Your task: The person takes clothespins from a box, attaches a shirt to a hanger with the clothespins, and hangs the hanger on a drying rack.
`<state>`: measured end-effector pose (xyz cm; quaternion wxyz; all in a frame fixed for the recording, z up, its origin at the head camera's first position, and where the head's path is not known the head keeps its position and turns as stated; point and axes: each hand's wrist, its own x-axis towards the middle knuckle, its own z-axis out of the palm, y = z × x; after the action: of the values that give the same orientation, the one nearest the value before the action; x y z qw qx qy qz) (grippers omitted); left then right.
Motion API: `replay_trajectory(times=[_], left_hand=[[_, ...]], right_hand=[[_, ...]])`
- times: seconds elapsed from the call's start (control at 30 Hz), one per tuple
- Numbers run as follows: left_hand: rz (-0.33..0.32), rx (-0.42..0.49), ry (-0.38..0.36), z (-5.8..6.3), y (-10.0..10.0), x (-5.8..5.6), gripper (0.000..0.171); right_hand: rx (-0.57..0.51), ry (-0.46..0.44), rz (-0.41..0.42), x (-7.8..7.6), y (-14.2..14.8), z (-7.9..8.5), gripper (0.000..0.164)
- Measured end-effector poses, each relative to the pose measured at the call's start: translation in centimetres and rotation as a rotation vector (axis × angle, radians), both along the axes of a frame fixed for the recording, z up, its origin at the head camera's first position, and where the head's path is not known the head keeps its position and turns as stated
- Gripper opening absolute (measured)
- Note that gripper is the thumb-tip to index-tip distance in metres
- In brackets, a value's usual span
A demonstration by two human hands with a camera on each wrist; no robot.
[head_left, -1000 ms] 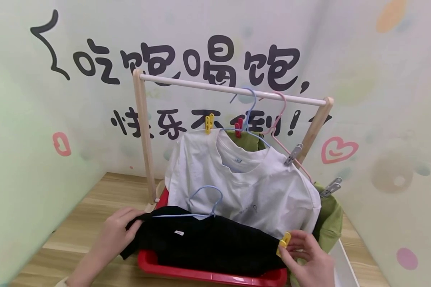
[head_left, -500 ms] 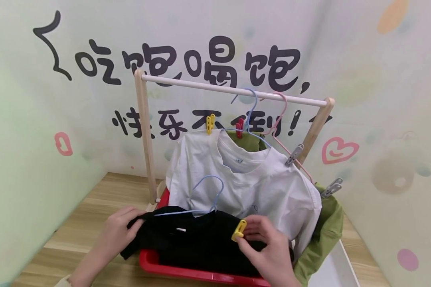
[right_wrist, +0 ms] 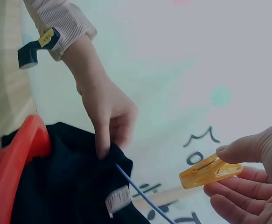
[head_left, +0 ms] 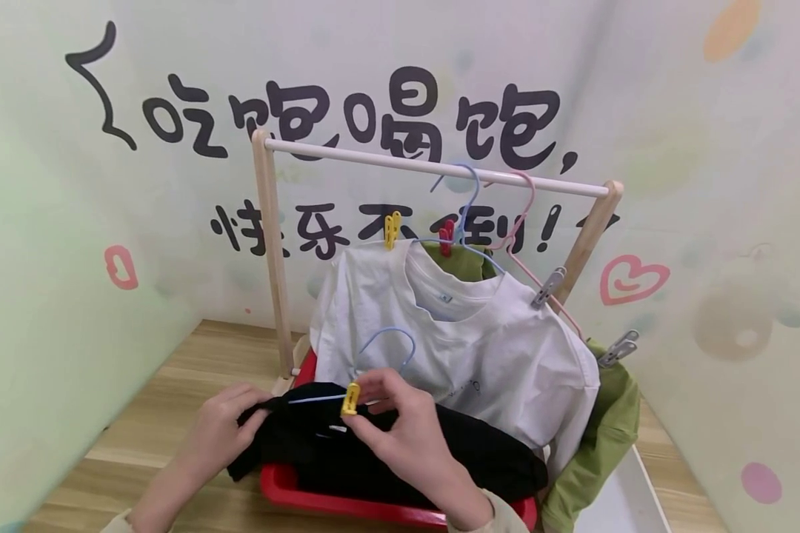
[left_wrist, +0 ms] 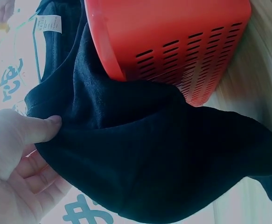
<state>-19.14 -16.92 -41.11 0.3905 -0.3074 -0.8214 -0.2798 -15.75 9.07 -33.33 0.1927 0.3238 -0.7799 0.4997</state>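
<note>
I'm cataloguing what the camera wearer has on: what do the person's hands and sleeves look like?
The left hand and right hand are ungloved. The left sleeve is pale with fine stripes; the right sleeve looks cream. A black device with a yellow patch sits at the left sleeve.

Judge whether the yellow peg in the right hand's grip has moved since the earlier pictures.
Yes: against the rack in the head view, the peg has moved left and slightly up.
</note>
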Motion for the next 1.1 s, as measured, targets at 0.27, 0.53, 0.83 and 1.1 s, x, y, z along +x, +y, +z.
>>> replay_trajectory(times=[0.27, 0.53, 0.83, 1.1], left_hand=[[0.012, 0.007, -0.012, 0.1, 0.2, 0.4, 0.031], [-0.010, 0.017, -0.006, 0.0, -0.1, 0.4, 0.019], [0.012, -0.003, 0.009, 0.3, 0.1, 0.7, 0.033], [-0.009, 0.015, 0.036, 0.2, -0.1, 0.7, 0.039]], right_hand=[[0.008, 0.056, 0.073, -1.2, -2.7, 0.5, 0.037], [-0.035, 0.036, 0.118, -2.3, -5.1, 0.2, 0.032], [0.034, 0.039, 0.076, -3.5, -7.6, -0.4, 0.023], [0.154, 0.100, 0.010, -4.0, -8.2, -1.3, 0.019]])
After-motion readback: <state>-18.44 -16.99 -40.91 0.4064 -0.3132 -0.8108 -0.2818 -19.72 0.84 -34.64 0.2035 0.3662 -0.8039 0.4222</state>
